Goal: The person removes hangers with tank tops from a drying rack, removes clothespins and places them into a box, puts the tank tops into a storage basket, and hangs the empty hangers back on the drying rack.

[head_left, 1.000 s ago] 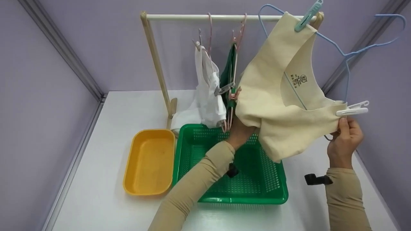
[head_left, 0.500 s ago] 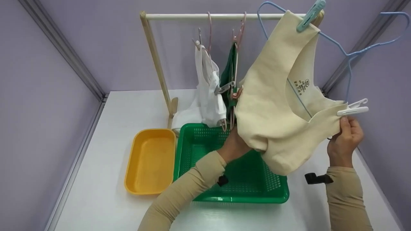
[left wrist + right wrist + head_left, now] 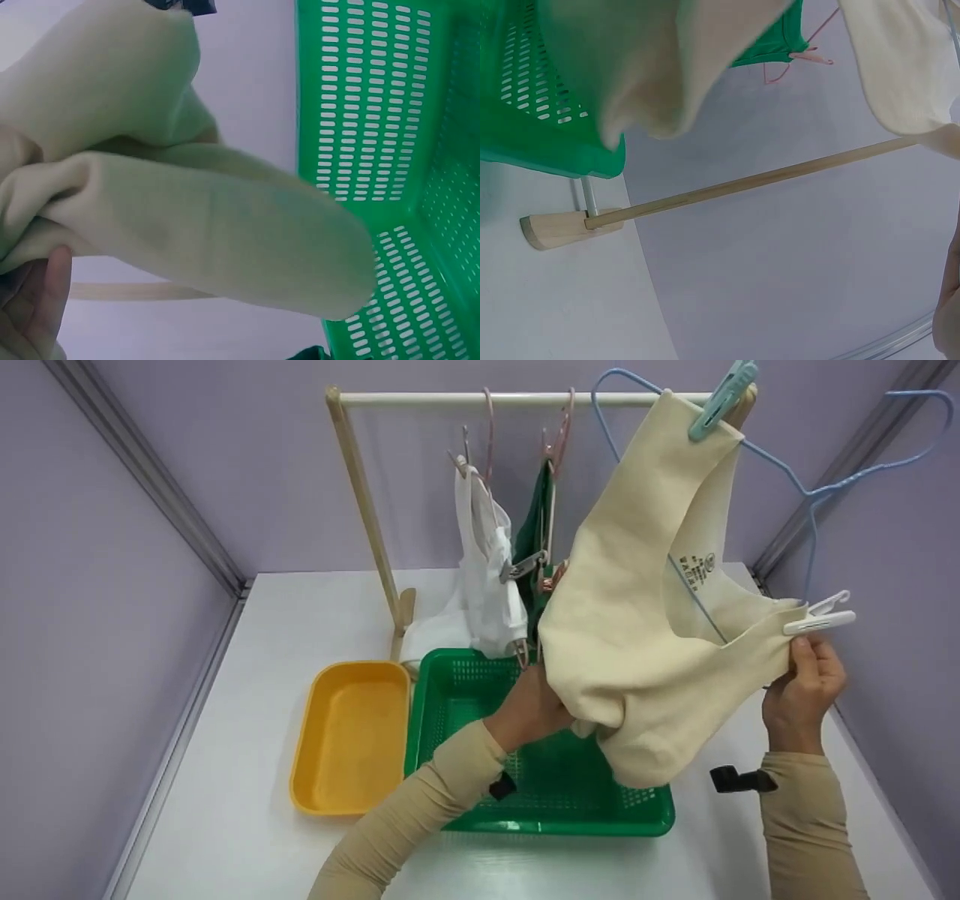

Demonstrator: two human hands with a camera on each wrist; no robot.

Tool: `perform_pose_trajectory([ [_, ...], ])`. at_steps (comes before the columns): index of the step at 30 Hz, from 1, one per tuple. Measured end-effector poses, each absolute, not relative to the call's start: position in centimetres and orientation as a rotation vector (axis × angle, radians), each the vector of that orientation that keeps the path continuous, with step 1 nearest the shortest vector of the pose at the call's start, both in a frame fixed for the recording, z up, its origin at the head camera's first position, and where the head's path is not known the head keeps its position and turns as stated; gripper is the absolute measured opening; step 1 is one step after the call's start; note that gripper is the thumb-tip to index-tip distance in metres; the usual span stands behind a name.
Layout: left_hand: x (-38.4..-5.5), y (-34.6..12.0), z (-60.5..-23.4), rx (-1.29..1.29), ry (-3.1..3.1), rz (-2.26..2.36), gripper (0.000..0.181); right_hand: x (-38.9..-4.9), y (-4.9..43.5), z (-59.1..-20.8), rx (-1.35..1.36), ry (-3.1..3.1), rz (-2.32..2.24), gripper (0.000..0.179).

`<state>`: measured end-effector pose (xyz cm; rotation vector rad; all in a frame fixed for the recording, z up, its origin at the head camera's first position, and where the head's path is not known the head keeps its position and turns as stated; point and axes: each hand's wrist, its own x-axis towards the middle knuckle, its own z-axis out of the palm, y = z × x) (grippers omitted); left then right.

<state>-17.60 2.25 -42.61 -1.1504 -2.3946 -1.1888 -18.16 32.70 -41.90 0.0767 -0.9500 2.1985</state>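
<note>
A cream-coloured garment [image 3: 622, 645] with small dark print inside its opening hangs on a blue wire hanger [image 3: 787, 472]. A teal clothespin [image 3: 724, 401] clips its upper corner and a white clothespin [image 3: 817, 621] its right corner. Just below the white one, my right hand [image 3: 802, 690] pinches the garment's edge between thumb and fingers. My left hand [image 3: 531, 709] grips the lower left side, its fingertips hidden behind the cloth in the head view. In the left wrist view, folds bunch at the left fingers [image 3: 49, 300].
A green perforated basket [image 3: 540, 826] stands beneath the garment, beside a yellow tray [image 3: 352, 735]. Behind them, a rack with a white rail [image 3: 420, 401] bears a white garment [image 3: 487, 577] and a dark green one [image 3: 531, 517] on pink hangers. Purple walls enclose the white table [image 3: 232, 720].
My left hand has drawn left and toward me, and the garment's lower part has come down over the basket. My right hand has stayed almost in place at the white clothespin.
</note>
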Motion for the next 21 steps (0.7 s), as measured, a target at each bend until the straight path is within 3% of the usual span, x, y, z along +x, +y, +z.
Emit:
perform_pose_trajectory([
  [8,-17.2,0.7,-42.5,-1.199,-2.556,-1.026,0.042,-18.2,32.7,-42.2,0.109,-0.973,2.189,0.008],
  [21,-16.9,-1.9,-44.0,-1.113,-2.912,-1.035,0.02,-17.4,31.9,-41.7,0.207,-0.96,2.229,0.008],
])
